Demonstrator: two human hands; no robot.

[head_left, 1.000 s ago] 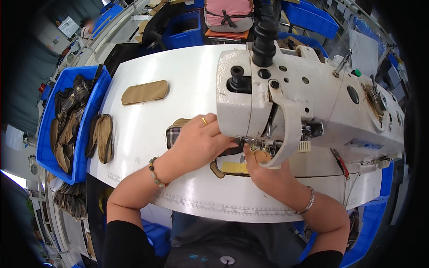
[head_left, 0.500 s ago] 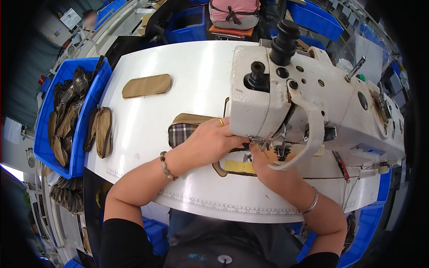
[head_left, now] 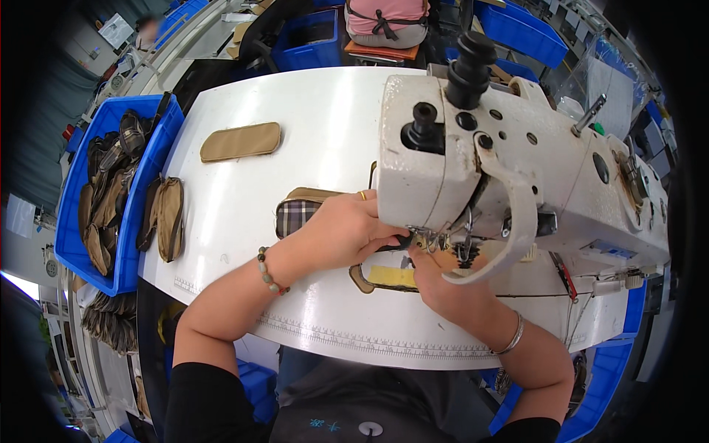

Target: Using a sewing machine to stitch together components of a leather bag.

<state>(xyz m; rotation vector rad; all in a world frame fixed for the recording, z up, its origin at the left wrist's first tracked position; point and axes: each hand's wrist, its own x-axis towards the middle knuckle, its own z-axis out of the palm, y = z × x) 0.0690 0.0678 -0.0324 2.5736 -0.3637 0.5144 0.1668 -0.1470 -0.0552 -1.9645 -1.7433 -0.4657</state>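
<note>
A tan and plaid fabric pouch lies on the white sewing table, partly covered by my left hand. That hand is closed on the pouch, its thumb and fingertips at a dark edge beside the presser foot. My right hand is closed too, with its fingertips at the same dark edge from the near side; the machine's head and guard hide part of it. Over both hands stands the white sewing machine. A yellow patch shows on the table between my hands.
A flat tan fabric piece lies farther back. At the left, a blue bin holds several pouches, with more tan pouches beside it. Red-handled snips lie right of the machine. Another person in pink sits beyond the table.
The pouch and my left hand have shifted very slightly left. My right fingertips have moved a little down and left, and more of the presser foot area shows.
</note>
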